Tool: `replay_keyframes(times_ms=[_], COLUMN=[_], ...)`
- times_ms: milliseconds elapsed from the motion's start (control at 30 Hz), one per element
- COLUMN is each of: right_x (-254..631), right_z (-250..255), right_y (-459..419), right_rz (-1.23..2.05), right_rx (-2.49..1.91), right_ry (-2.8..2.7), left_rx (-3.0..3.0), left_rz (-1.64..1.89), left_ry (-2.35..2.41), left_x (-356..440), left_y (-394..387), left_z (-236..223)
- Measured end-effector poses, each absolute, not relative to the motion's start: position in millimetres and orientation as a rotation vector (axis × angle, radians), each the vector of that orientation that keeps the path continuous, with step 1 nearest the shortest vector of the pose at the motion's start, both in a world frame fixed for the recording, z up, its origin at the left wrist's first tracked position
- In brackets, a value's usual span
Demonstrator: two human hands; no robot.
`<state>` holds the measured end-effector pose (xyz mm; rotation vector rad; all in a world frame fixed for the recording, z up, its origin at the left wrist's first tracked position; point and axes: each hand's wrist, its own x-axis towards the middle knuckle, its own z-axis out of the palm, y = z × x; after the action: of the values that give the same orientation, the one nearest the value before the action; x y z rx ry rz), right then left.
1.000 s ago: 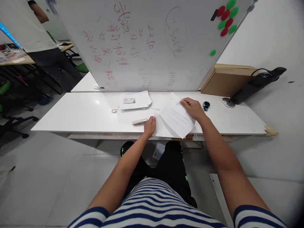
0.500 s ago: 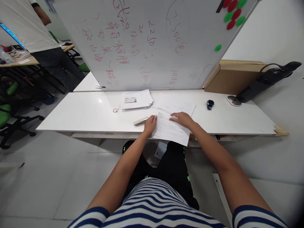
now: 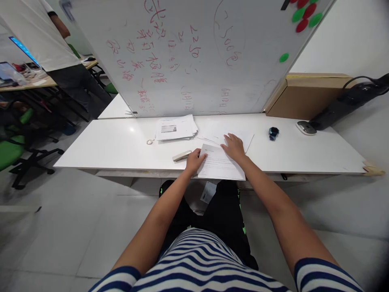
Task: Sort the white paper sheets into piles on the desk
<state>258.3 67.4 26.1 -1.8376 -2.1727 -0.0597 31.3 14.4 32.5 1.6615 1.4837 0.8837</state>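
My left hand (image 3: 195,161) grips the left edge of a printed sheet of paper (image 3: 223,164), which overhangs the table's front edge. With fingers spread, my right hand (image 3: 234,147) rests palm down at the sheet's upper right, its fingertips over some loose papers (image 3: 246,138) behind. Just left of my left hand lies a light-coloured stapler (image 3: 181,156). Farther back is a stack of papers (image 3: 179,129), the top one bearing a small dark picture. Whether the held paper is one sheet or more, I cannot tell.
The white table (image 3: 100,146) runs along a whiteboard (image 3: 194,61) with red writing. To the right are a watch (image 3: 273,133), a mouse (image 3: 306,127), a cardboard box (image 3: 313,97) and a black bottle (image 3: 349,99). A small ring-like item (image 3: 150,142) lies left. A person (image 3: 57,44) stands far left.
My right hand has moved up and away from the held sheet onto the loose papers, its fingers spreading. The sheet's near edge has risen and lies flatter. The view has shifted slightly.
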Motion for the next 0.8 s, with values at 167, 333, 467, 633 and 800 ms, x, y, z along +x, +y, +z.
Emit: replay_keyframes(times_ms=[167, 333, 467, 633, 800], right_x=[261, 253, 251, 259, 273], right_z=[21, 23, 23, 31, 55], right_y=[70, 65, 65, 67, 66], right_rz=[-0.036, -0.157, -0.207, -0.274, -0.331], right_rx=[-1.863, -1.866, -1.908, -1.901, -1.814], right_ry=[-2.368, -2.428, -2.418, -2.168, -1.734], left_rx=[1.674, 1.67, 1.665, 1.647, 1.634], left_rz=[0.899, 0.917, 0.916, 0.942, 0.928], left_ry=[1.481, 1.454, 1.458, 1.457, 1.468], left_x=[32, 32, 31, 31, 31], left_y=[14, 14, 13, 13, 13], left_z=[33, 33, 32, 33, 34])
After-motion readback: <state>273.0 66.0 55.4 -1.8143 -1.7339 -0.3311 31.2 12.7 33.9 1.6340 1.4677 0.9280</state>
